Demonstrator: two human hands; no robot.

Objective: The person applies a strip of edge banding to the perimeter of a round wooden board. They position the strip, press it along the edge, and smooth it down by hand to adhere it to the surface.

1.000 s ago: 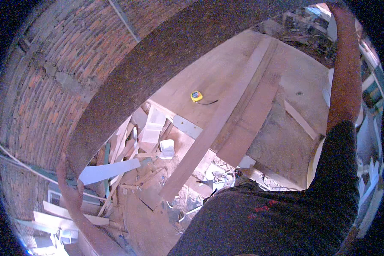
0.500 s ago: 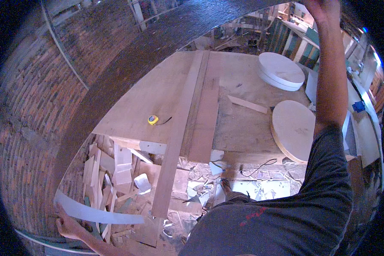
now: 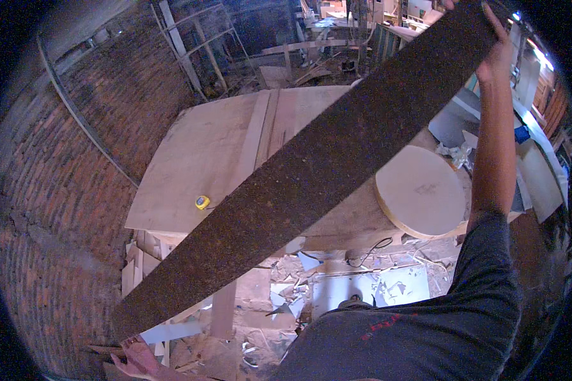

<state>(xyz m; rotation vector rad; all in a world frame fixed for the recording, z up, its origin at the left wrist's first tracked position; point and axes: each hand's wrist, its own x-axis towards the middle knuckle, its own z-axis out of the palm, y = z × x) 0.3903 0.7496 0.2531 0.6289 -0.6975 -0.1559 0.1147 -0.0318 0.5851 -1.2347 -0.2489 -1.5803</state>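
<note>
Counter (image 3: 190,146): middle and far right corner hidden behind the board.
Dark board (image 3: 299,184): slanting above the counter, from beyond its front left corner toward its far right.
Pale disc (image 3: 422,190): right part, front edge.
Right hand (image 3: 497,57): clasping the board's upper end, partly hidden.
Left hand (image 3: 141,360): at the lower end; cannot tell its grip.
Tape measure (image 3: 202,202): near the front edge, left.

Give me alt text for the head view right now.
A long, dark brown board slants across the view, its upper right end held in the right hand, the left hand at its lower left end. Behind it, a wooden table holds a yellow tape measure and a pale disc; a brick wall rises at left.
</note>
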